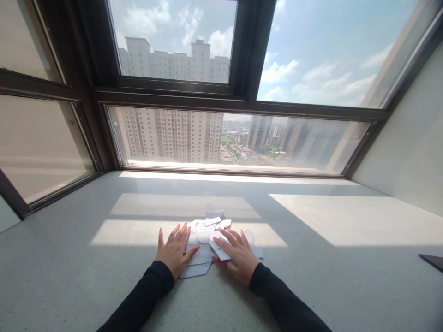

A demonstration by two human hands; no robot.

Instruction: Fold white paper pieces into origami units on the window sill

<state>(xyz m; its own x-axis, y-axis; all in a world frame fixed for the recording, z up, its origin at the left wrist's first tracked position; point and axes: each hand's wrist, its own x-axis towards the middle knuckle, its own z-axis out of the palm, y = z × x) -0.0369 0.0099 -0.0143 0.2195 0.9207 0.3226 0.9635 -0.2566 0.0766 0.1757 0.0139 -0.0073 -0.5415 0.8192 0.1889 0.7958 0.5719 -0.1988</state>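
Observation:
A loose heap of white folded paper pieces (204, 236) lies on the pale speckled window sill (104, 281). My left hand (175, 249) rests at the heap's left side, fingers spread, with the thumb across a larger piece. On the right side, my right hand (238, 253) lies over several pieces with its fingers stretched out; part of the paper under it is hidden. One wide folded piece (197, 270) sticks out toward me between the hands. Both hands touch the paper, and neither is closed around a piece.
A dark-framed window (242, 174) runs along the back of the sill, and a second window (44, 152) stands at the left. A white wall (408, 129) bounds the right side. A dark flat object (432, 262) shows at the right edge.

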